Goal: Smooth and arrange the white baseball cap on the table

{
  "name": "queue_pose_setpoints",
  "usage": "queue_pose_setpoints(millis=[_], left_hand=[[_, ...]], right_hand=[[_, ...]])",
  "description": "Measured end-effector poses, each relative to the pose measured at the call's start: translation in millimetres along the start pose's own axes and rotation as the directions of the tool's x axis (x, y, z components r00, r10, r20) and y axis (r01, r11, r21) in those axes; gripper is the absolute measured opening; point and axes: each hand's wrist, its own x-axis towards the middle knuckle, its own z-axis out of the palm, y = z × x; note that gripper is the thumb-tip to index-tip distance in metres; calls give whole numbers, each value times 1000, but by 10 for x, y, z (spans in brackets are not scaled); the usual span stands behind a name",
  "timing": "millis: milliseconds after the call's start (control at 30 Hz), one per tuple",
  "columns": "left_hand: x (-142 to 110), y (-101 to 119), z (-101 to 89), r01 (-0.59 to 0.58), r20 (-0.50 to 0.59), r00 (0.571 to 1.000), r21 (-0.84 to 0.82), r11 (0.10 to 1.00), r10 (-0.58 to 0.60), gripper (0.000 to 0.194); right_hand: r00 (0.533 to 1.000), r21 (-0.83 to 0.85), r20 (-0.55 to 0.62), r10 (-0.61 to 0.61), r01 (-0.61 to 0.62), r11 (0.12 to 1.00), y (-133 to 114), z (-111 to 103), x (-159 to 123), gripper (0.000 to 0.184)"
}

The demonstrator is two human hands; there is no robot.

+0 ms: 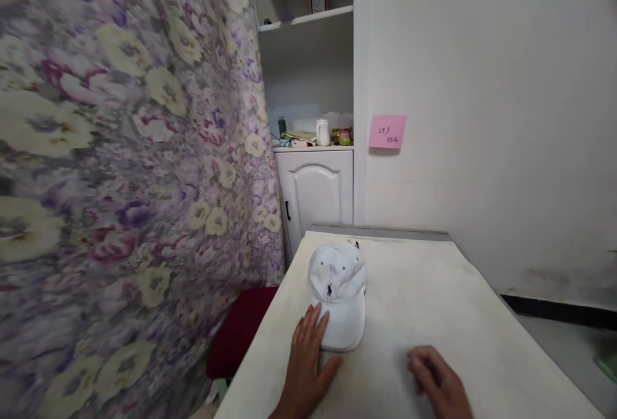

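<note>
A white baseball cap (340,290) lies on a table covered with an off-white cloth (434,290), its brim toward me. My left hand (308,358) lies flat on the cloth with fingers stretched out, the fingertips touching the left edge of the cap's brim. My right hand (436,377) rests on the cloth to the right of the cap, apart from it, fingers loosely curled and blurred; nothing shows in it.
A large floral curtain (120,168) hangs along the left. A dark red seat (238,335) stands beside the table's left edge. Behind are a white cabinet (315,191) with a mug and clutter on top, shelves above, and a white wall with a pink sticky note (387,132).
</note>
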Motion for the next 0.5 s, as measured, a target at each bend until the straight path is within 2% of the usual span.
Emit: queue_pose_setpoints(millis=[100,167,300,500], left_hand=[[6,33,55,-60,30,998,57,997,58,70],[2,24,79,-100,47,994,133,986,94,70],[-13,-12,114,-145,43,989,291,946,138,71],[-12,-33,157,-164,-11,984,359,919,180,73]], right_hand=[[999,41,41,-30,28,999,59,615,122,35],[998,56,50,-28,26,998,128,812,165,36],[998,63,55,-11,8,998,257,876,217,33],[998,125,53,25,-31,992,290,981,346,32]])
